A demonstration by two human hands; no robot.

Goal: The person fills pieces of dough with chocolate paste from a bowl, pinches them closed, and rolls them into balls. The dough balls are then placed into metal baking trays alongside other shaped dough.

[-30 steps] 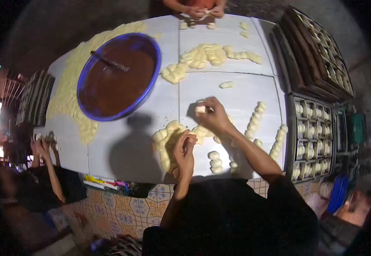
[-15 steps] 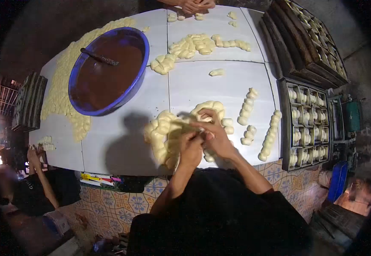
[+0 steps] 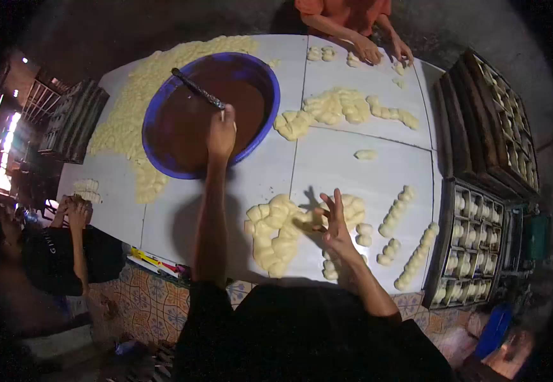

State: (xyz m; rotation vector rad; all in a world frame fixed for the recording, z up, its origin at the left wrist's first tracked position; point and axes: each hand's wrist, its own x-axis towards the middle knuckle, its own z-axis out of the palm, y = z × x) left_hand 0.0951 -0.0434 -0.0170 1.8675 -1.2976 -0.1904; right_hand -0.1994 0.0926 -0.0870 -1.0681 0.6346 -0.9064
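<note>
I get 1 head-worn view, tilted down and forward, close over the white tiled tabletop (image 3: 353, 175), round blue plastic basin (image 3: 147, 132) at 11 o'clock.

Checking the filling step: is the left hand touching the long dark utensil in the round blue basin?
Cannot tell. In the head view the left hand meets the near end of the long dark utensil, but its fingers hide any contact.
</note>
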